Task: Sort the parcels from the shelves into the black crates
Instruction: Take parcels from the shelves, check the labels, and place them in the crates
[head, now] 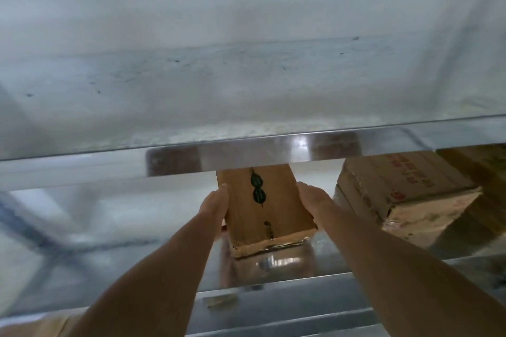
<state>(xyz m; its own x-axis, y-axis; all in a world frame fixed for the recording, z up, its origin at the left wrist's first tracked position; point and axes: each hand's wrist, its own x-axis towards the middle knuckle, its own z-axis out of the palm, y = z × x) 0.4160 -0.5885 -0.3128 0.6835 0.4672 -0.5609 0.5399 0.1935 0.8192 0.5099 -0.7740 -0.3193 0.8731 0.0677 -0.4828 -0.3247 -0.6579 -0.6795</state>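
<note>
My L hand [215, 206] & R hand [312, 198] press the box [262, 210] from both sides on the shelf [287, 261], fingers [222, 191] straight, together. A 2nd box [405, 189] stands near, at right.

2 bare forearms [153, 268], bare left hand [215, 208], bare right hand [315, 200]
</note>
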